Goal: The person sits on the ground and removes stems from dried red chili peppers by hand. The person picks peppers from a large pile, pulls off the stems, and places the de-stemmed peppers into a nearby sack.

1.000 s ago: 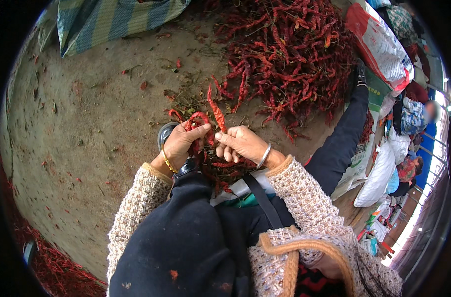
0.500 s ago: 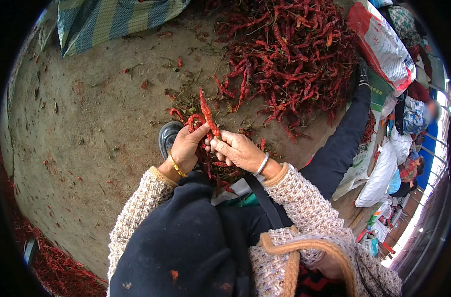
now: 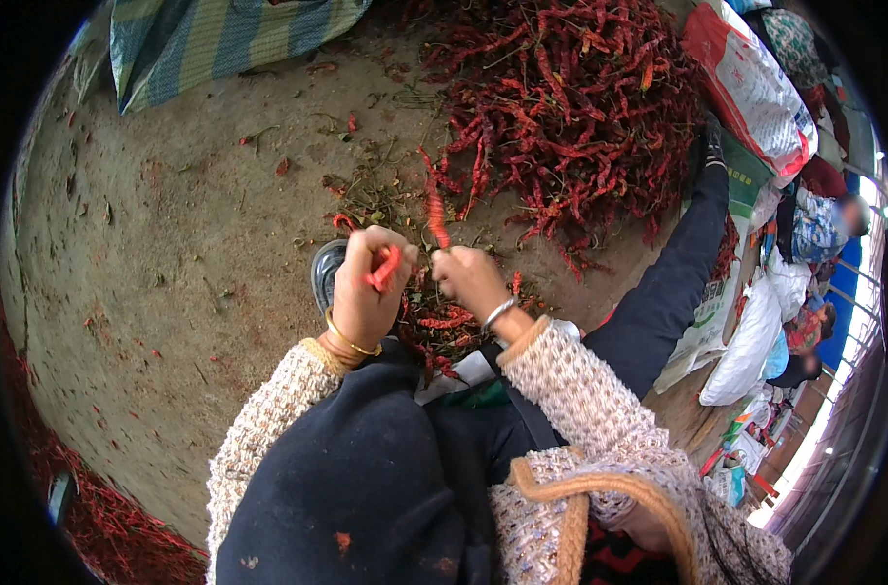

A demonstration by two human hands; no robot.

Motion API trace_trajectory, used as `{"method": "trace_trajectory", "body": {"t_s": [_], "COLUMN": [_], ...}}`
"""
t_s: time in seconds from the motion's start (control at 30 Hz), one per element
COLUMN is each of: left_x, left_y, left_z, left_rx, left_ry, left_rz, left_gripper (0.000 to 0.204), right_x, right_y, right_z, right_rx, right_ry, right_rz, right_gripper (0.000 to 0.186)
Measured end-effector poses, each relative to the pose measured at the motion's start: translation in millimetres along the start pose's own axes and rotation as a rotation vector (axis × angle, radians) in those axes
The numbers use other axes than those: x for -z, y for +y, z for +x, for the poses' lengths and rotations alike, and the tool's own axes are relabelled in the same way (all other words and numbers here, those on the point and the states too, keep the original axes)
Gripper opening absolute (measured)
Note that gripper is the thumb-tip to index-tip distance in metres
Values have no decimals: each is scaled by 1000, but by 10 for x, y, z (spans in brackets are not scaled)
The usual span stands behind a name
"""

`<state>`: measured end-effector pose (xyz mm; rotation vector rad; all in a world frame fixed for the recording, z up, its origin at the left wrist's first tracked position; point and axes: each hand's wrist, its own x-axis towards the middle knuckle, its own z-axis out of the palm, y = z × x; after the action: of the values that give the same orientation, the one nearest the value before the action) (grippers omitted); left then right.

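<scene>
My left hand [image 3: 364, 292] is closed on a bright red dried chili [image 3: 383, 269], which shows at its thumb side above my left shoe [image 3: 323, 278]. Just to its right, my right hand [image 3: 468, 283] grips another chili [image 3: 436, 210] by its lower end, the pepper sticking up and slightly blurred. Beneath and between both hands, a small scatter of chilies and dry stems [image 3: 439, 322] lies by my lap. A large heap of dried red chilies [image 3: 571, 107] spreads on the ground beyond my right hand.
A striped woven sack [image 3: 229, 44] lies at the upper left. My outstretched leg [image 3: 663, 283] runs alongside the heap, near a red-and-white sack [image 3: 751, 88]. White bags [image 3: 751, 341] and seated people [image 3: 819, 229] are along the right. More chilies [image 3: 112, 502] lie at the lower left.
My hands have moved apart. My left hand has risen and turned, closing on a red chili; my right hand has shifted slightly up and right with its upright chili.
</scene>
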<state>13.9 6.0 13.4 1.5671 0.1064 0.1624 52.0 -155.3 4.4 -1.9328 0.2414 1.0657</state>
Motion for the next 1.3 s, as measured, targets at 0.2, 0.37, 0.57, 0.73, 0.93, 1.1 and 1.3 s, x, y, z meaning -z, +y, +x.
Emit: {"method": "trace_trajectory", "body": {"t_s": [0.2, 0.37, 0.57, 0.73, 0.93, 1.1, 1.3], "left_x": [38, -139, -13, 92, 19, 4, -16], "left_y": [150, 53, -152, 7, 146, 62, 54], "left_z": [111, 153, 35, 143, 306, 196, 73], "left_rx": [525, 802, 940, 751, 782, 879, 851], "left_ry": [36, 37, 104, 202, -144, -189, -305], "left_rz": [-413, -796, -517, -521, -425, -772, -604], "left_gripper": [13, 13, 14, 18, 24, 20, 11], "right_x": [180, 472, 280, 292, 368, 324, 393], "right_y": [168, -426, -491, -471, -471, -311, -267], "right_z": [-330, 581, 790, 291, -170, -258, -191], "right_rx": [337, 410, 287, 609, 375, 460, 221], "right_ry": [-319, 338, 252, 274, -81, 2, 56], "right_rz": [-1076, -828, -772, -369, -124, -42, 99], "right_gripper": [49, 39, 41, 34, 24, 26, 33]}}
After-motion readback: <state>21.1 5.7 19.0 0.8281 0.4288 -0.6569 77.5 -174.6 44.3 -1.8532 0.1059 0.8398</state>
